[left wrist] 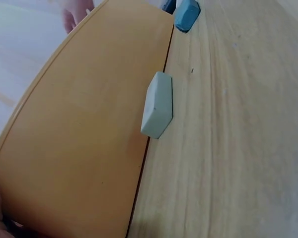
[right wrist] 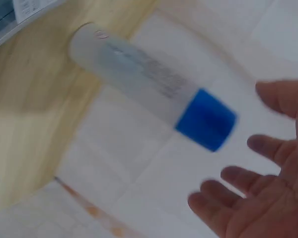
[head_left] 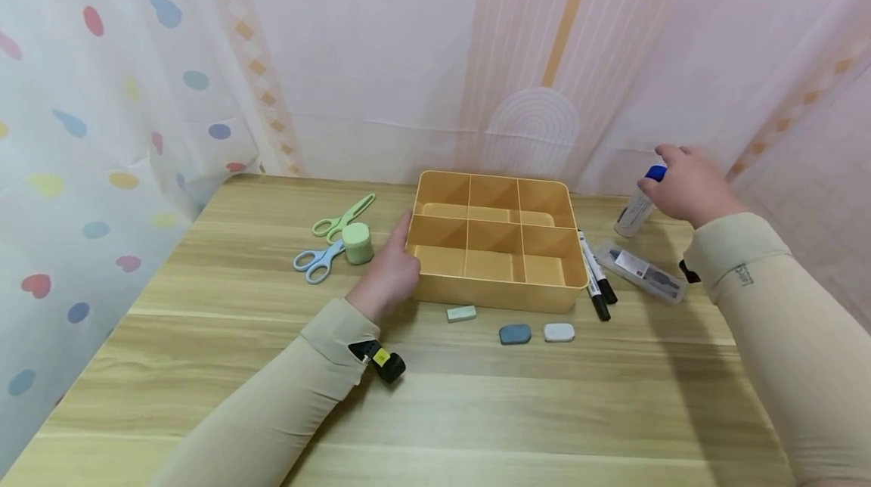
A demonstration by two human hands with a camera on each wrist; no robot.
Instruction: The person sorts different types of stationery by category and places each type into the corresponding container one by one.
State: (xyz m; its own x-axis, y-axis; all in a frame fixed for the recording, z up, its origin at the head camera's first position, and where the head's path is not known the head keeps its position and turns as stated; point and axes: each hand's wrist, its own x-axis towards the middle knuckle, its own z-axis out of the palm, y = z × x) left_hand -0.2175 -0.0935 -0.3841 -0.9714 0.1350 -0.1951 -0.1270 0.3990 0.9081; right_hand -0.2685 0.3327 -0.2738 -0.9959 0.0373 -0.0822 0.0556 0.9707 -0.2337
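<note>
My left hand (head_left: 393, 275) touches the left wall of a yellow-orange box (head_left: 500, 296) with six compartments, its index finger straight along that side. Only a sliver of this hand shows in the left wrist view. At the back right, a whitish tube with a blue cap (head_left: 633, 212) stands upright on the table. My right hand (head_left: 697, 188) is beside the cap, its fingers spread. In the right wrist view a gap shows between the fingertips (right wrist: 228, 173) and the blue cap (right wrist: 207, 120).
Left of the box lie green scissors (head_left: 354, 209), blue scissors (head_left: 318, 262) and a green lidded jar (head_left: 357, 243). In front are a pale eraser (head_left: 461, 314), a blue one (head_left: 515, 334) and a white one (head_left: 559, 333). Black-capped markers (head_left: 599, 286) and a clear case (head_left: 643, 274) lie right.
</note>
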